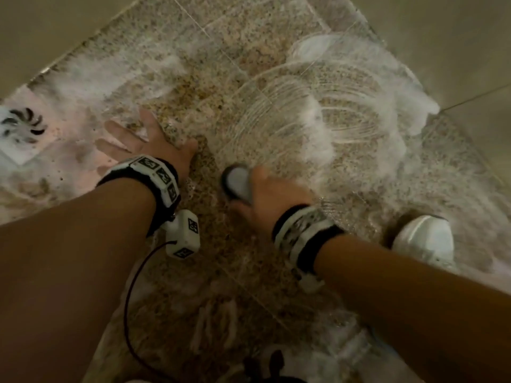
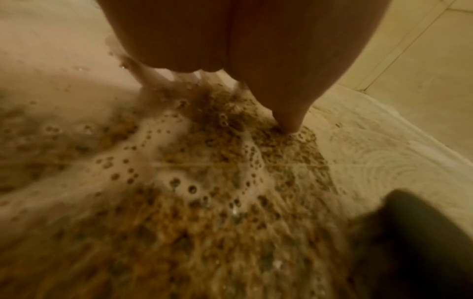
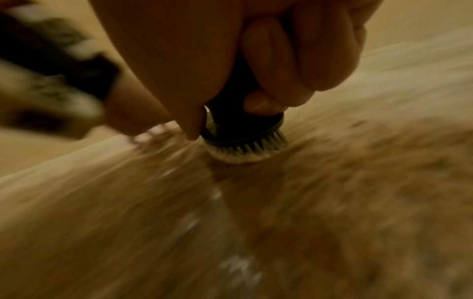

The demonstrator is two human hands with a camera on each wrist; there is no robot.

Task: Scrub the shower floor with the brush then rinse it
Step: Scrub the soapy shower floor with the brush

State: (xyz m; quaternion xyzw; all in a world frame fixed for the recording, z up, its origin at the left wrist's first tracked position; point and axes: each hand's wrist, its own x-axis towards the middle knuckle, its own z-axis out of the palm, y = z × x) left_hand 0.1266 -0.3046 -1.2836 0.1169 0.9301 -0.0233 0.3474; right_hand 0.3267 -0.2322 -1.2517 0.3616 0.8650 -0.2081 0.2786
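Brush [image 3: 243, 137] bristles are pressing into the soapy shower floor [image 1: 249, 87] as the right hand [image 1: 272, 197] is wrapping its curled fingers [image 3: 279, 66] round the dark handle, thumb alongside the head. Left hand [image 1: 150, 143] is bracing flat, fingers spread, just beside, near the drain [image 1: 23, 124]; a white shoe [image 1: 424, 239] is standing at right.

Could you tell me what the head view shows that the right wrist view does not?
Only the head view shows the floor drain, the white shoe, the left hand pressed flat on the shower floor and curved foam streaks. Only the right wrist view shows the bristles meeting the floor. Both show the right hand gripping the brush.
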